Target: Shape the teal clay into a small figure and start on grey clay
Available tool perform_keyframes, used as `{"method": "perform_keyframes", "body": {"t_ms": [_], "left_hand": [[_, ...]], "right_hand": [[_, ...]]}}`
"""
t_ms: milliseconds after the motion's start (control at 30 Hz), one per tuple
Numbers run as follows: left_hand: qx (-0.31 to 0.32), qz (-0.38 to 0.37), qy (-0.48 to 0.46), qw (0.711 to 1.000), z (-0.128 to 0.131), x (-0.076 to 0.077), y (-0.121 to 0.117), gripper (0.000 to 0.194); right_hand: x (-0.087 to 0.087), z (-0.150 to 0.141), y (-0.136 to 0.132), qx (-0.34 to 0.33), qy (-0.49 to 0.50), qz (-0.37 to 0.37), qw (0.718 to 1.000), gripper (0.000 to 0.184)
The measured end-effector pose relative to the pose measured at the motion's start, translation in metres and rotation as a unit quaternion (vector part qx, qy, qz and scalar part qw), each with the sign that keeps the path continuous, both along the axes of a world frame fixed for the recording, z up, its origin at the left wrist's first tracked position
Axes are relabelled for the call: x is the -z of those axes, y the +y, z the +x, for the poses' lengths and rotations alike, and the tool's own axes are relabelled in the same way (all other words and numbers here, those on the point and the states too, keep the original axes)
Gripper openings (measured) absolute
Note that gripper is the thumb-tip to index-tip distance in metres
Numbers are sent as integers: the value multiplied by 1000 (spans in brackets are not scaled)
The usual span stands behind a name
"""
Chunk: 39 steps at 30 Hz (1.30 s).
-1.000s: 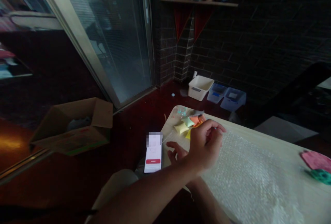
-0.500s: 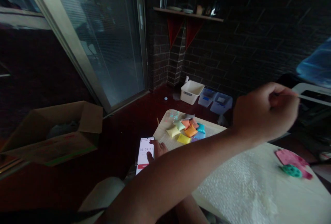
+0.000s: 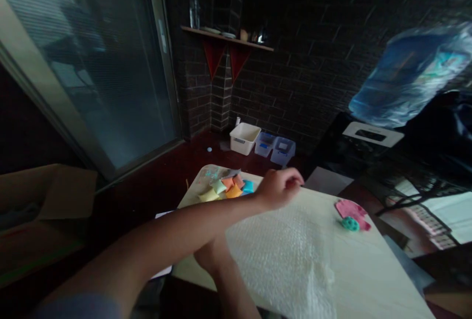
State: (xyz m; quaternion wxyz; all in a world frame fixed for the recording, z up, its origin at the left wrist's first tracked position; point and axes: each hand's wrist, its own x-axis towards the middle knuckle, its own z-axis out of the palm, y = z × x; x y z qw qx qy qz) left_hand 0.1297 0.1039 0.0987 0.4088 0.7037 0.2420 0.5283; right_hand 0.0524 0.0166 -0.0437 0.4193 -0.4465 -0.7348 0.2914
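Note:
My left arm reaches across the view from the lower left, passing over my right arm. My left hand point(image 3: 278, 188) hovers above the far part of the light wooden table point(image 3: 383, 260), its fingers curled in; what they hold, if anything, is hidden. Behind my left forearm, my right hand point(image 3: 209, 256) shows only in part, and its fingers are hidden. A phone point(image 3: 162, 273), mostly covered by that forearm, lies at the table's left edge. Colourful small packets point(image 3: 233, 191) rest just left of my left hand. Bubble wrap point(image 3: 283, 250) spreads below it.
A flat pink piece point(image 3: 352, 210) and a green, dotted lump point(image 3: 350, 223) lie on the table's right. Beyond stand a white bin point(image 3: 242, 145), clear boxes point(image 3: 283, 151) and a water dispenser with a blue bottle point(image 3: 398, 83). An open cardboard box point(image 3: 66, 193) sits at left.
The view has turned right, showing more of the dispenser. My left hand has come lower and nearer the packets. My right fingers, earlier on the phone's timer screen, are now behind my left forearm.

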Motion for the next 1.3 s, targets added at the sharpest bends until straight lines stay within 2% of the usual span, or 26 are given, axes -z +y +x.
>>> {"method": "perform_keyframes", "body": {"t_ms": [67,133,267,400,533,700,867,1000,1133,1300], "left_hand": [[-51,-54,-27,997,-39,16,3,14],[-112,-102,-61,987,-73,26,3,15],[-202,-177,-107,957,-117,48,-14,12],[-219,-225,-103,944,-125,81,-32,12],[-203,-222,-61,952,-114,106,-31,16],[-202,-175,31,963,-105,111,-20,13],[-212,-120,154,958,-126,112,-8,12],[-217,-84,250,940,-147,119,0,19],[-215,-56,330,917,-163,125,10,28],[-273,-72,410,867,-195,129,32,30]], "right_hand": [[-6,20,0,31,3,-9,999,23],[-14,37,2,66,11,-22,998,19],[-26,69,12,130,38,-44,990,20],[-24,100,22,207,59,-76,974,26],[-14,117,29,240,68,-109,962,30],[-7,115,38,246,78,-126,958,32],[3,113,44,289,85,-124,945,34],[15,117,49,333,85,-126,931,35],[22,120,53,344,93,-130,925,34],[24,122,54,340,105,-133,925,31]]}}
